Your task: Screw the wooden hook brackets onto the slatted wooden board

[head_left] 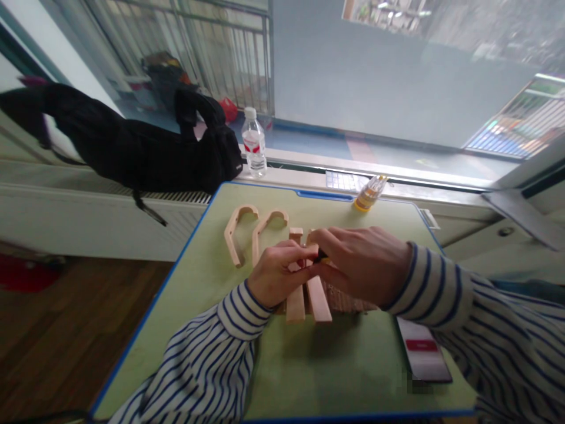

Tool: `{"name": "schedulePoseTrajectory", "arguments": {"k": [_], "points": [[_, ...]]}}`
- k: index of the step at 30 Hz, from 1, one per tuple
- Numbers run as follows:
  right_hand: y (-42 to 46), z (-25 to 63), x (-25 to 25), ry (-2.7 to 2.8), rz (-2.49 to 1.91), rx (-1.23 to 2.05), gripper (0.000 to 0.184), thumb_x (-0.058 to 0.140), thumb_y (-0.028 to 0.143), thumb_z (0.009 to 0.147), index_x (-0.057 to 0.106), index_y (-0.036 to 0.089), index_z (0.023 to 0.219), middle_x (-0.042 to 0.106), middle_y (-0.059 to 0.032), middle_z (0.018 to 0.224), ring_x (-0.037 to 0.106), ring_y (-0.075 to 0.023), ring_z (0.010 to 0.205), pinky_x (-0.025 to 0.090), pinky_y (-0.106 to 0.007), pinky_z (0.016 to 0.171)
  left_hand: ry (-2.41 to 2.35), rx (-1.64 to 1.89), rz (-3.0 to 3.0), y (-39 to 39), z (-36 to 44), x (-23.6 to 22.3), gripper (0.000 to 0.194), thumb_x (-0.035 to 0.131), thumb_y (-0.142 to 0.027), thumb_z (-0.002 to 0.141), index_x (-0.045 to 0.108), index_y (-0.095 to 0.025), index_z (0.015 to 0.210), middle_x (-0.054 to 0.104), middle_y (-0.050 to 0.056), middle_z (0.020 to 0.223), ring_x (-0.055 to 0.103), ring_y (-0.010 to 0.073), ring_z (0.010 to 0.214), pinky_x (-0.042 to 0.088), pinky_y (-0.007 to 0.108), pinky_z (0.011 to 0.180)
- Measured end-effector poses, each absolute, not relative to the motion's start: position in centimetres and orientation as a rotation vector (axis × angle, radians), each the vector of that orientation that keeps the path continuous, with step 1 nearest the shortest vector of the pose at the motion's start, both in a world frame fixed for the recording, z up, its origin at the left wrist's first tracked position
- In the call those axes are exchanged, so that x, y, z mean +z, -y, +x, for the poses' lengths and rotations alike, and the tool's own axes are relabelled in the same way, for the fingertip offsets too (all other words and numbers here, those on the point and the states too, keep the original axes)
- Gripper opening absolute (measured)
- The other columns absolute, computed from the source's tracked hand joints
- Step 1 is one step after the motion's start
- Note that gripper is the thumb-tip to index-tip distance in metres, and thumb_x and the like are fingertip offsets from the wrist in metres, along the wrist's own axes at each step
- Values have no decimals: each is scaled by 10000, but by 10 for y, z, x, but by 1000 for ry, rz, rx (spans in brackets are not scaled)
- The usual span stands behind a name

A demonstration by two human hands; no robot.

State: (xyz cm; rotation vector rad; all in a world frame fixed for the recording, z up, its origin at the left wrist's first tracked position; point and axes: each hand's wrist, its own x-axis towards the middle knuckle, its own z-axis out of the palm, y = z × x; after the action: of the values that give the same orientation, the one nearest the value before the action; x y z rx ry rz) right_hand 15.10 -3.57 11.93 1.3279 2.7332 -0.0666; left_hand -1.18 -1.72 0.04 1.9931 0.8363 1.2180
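My left hand (277,275) and my right hand (361,264) meet over two straight wooden slats (318,301) lying side by side on the green table (207,318). Both hands have their fingers pinched together around a small dark object (321,255) between them; I cannot make out what it is. Beneath my right hand lies a woven, mesh-like piece (345,299), partly hidden. Two curved wooden hook-shaped pieces (238,232) rest on the table just left of the slats, untouched.
A phone (422,350) with a lit screen lies at the table's right front. A small amber bottle (369,194) stands at the far edge. On the windowsill sit a water bottle (255,143) and a black backpack (132,147). Wooden floor lies to the left.
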Motion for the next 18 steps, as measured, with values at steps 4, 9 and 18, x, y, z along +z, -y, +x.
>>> {"name": "schedulePoseTrajectory", "arguments": {"k": [4, 9, 18], "points": [[29, 160, 131, -2787, 1129, -138, 257, 372, 350, 912, 466, 198, 1097, 619, -48, 917, 534, -123, 664, 215, -255, 506, -833, 1204, 1992, 18, -13, 0, 119, 706, -225, 730, 712, -158, 828, 618, 21, 694, 552, 101, 625, 478, 220, 611], [22, 159, 128, -2760, 1011, -177, 181, 396, 281, 915, 475, 169, 1034, 616, -45, 885, 488, -94, 625, 214, -253, 505, -881, 1167, 2015, 18, -14, 0, 113, 709, -238, 728, 714, -159, 808, 631, 22, 689, 566, 109, 636, 483, 222, 604], [21, 165, 108, -2892, 1067, -248, 139, 400, 228, 901, 484, 142, 969, 583, -37, 784, 458, -97, 607, 268, -247, 519, -836, 1102, 2034, 15, -12, 0, 121, 663, -229, 766, 717, -146, 836, 663, 65, 756, 595, 148, 720, 499, 263, 668]]}}
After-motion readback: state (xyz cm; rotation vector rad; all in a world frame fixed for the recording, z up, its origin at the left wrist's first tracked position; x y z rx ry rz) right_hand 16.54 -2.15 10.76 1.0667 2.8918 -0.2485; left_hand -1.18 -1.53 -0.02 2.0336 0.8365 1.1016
